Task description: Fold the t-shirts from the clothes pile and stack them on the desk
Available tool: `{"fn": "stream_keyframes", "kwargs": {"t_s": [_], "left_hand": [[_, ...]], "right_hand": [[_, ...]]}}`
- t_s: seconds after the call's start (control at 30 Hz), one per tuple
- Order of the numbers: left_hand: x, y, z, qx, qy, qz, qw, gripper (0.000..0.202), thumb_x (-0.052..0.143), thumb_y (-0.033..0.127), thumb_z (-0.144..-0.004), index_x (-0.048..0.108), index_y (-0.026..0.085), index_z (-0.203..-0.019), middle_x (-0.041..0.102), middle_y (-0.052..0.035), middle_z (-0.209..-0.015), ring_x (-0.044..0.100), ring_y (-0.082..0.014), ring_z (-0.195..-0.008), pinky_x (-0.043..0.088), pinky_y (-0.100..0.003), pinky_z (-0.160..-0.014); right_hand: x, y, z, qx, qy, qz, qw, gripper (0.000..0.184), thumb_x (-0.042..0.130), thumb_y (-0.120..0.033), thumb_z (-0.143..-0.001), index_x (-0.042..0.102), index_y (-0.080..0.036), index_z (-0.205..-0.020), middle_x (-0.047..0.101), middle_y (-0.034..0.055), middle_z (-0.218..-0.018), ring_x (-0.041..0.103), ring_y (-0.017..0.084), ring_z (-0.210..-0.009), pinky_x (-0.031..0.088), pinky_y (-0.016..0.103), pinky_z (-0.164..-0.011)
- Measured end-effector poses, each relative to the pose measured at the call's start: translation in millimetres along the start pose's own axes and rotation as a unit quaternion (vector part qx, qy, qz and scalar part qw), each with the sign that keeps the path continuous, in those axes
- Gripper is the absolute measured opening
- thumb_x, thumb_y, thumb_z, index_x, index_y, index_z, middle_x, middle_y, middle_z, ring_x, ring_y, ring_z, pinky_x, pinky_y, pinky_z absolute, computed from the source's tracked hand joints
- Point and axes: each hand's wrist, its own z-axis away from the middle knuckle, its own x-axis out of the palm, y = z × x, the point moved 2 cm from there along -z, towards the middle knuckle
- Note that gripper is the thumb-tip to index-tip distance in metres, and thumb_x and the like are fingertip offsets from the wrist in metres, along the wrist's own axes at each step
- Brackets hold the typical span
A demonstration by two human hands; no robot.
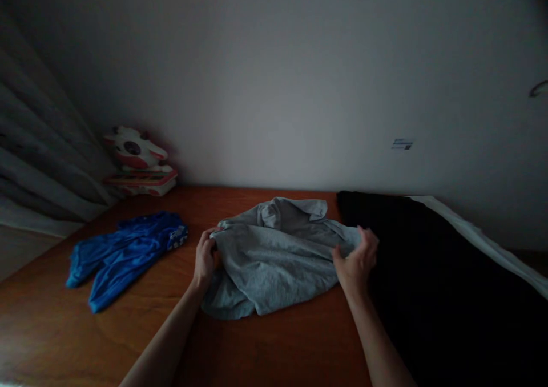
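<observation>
Curtain [47,153] hangs at far left; next to it, against the wall [274,90], stands a toy keyboard [148,182] topped by an animal head. In front of the toy, a crumpled blue garment [132,250] lies on the wooden surface [274,347]. The left hand [205,256] has a narrow grip, fingers curled on the left edge of the grey garment [274,267], which lies rumpled at centre. The right hand [358,257] holds the garment's right side in a wider grip, thumb apart from the fingers. The step in hand appears to be spreading this cloth; the next move seems to call for even tension from both hands. At right lies a black cloth [428,278], a white strip [462,233] along its edge. Count: two hands, two garments, one black cloth, one toy and one wall label [401,144].
</observation>
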Motion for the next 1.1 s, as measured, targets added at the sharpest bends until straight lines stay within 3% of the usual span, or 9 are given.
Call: {"fn": "stream_keyframes", "kwargs": {"t_s": [0.2, 0.33, 0.47, 0.57, 0.63, 0.77, 0.87, 0.97, 1.1], "left_hand": [[22.6, 9.3, 21.8, 0.014, -0.163, -0.169, 0.972, 0.083, 0.074, 0.051, -0.073, 0.045, 0.02, -0.144, 0.063, -0.0111, -0.133, 0.062, -0.0301, -0.12, 0.047, -0.041, -0.103], [24.7, 13.0, 18.9, 0.0, -0.196, -0.1, 0.975, 0.061, 0.074, 0.045, -0.072, 0.061, 0.021, -0.126, 0.071, -0.007, -0.116, 0.066, -0.0262, -0.107, 0.049, -0.036, -0.096], [20.3, 13.2, 15.9, -0.083, -0.147, 0.097, 0.981, 0.035, 0.077, 0.036, -0.064, 0.067, 0.02, -0.093, 0.071, -0.0015, -0.083, 0.065, -0.0208, -0.079, 0.051, -0.029, -0.074], [19.4, 15.8, 20.0, -0.161, -0.137, 0.214, 0.954, 0.024, 0.071, 0.039, -0.065, 0.055, 0.021, -0.069, 0.057, 0.0036, -0.058, 0.051, -0.0146, -0.054, 0.044, -0.026, -0.055], [21.6, 19.2, 23.9, -0.173, -0.165, 0.241, 0.941, 0.027, 0.069, 0.041, -0.066, 0.051, 0.022, -0.061, 0.054, 0.0024, -0.055, 0.048, -0.0149, -0.053, 0.043, -0.028, -0.054], [30.0, 22.3, 31.3, -0.158, -0.269, 0.232, 0.921, 0.025, 0.068, 0.038, -0.067, 0.052, 0.022, -0.056, 0.055, -0.0007, -0.057, 0.052, -0.0179, -0.06, 0.045, -0.031, -0.06], [34.1, 21.7, 35.1, -0.137, -0.343, 0.192, 0.909, 0.027, 0.069, 0.038, -0.065, 0.052, 0.022, -0.051, 0.055, -0.0032, -0.056, 0.057, -0.0227, -0.066, 0.048, -0.036, -0.064], [34.4, 23.3, 36.6, -0.109, -0.389, 0.169, 0.899, 0.034, 0.071, 0.043, -0.067, 0.054, 0.022, -0.046, 0.053, -0.0052, -0.052, 0.061, -0.0275, -0.072, 0.05, -0.04, -0.067], [32.4, 29.1, 36.8, -0.083, -0.43, 0.122, 0.891, 0.048, 0.075, 0.052, -0.07, 0.052, 0.023, -0.038, 0.05, -0.0061, -0.048, 0.061, -0.0279, -0.07, 0.05, -0.042, -0.068]], "right_hand": [[5.2, -23.3, 6.6, -0.003, -0.241, -0.014, 0.97, 0.049, 0.05, -0.057, -0.093, 0.069, -0.019, -0.116, 0.077, 0.0133, -0.093, 0.073, 0.029, -0.086, 0.052, 0.038, -0.078], [-4.2, -30.4, 4.5, 0.015, -0.317, -0.044, 0.947, 0.053, 0.042, -0.06, -0.098, 0.073, -0.022, -0.08, 0.073, 0.0072, -0.065, 0.069, 0.022, -0.062, 0.045, 0.03, -0.059], [-11.3, -48.7, 5.8, -0.135, -0.202, -0.034, 0.97, 0.027, 0.057, -0.043, -0.094, 0.074, -0.022, -0.095, 0.078, 0.0111, -0.096, 0.072, 0.025, -0.09, 0.049, 0.037, -0.086], [-9.8, -57.8, 10.3, -0.194, -0.186, -0.056, 0.962, 0.037, 0.064, -0.038, -0.089, 0.067, -0.022, -0.123, 0.071, 0.0142, -0.124, 0.066, 0.03, -0.114, 0.046, 0.045, -0.099], [-8.0, -60.8, 12.6, -0.172, -0.234, -0.053, 0.955, 0.04, 0.064, -0.041, -0.09, 0.067, -0.022, -0.124, 0.075, 0.012, -0.115, 0.07, 0.028, -0.102, 0.051, 0.041, -0.089], [-9.6, -77.9, 9.7, -0.162, -0.332, -0.028, 0.929, 0.031, 0.056, -0.044, -0.097, 0.074, -0.024, -0.081, 0.075, 0.0042, -0.075, 0.07, 0.022, -0.072, 0.049, 0.033, -0.075], [-11.2, -104.0, 0.7, -0.214, -0.307, -0.065, 0.925, 0.018, 0.061, -0.033, -0.094, 0.074, -0.024, -0.103, 0.076, 0.0069, -0.099, 0.069, 0.025, -0.097, 0.048, 0.038, -0.092], [-0.7, -129.7, -3.7, -0.282, -0.332, -0.099, 0.895, 0.057, 0.065, -0.018, -0.086, 0.055, -0.024, -0.142, 0.058, 0.0099, -0.144, 0.054, 0.027, -0.129, 0.042, 0.043, -0.109], [26.4, -148.6, -1.7, -0.341, -0.435, -0.068, 0.83, 0.079, 0.069, -0.013, -0.08, 0.043, -0.029, -0.153, 0.04, 0.0108, -0.159, 0.045, 0.03, -0.137, 0.04, 0.047, -0.11]]}}
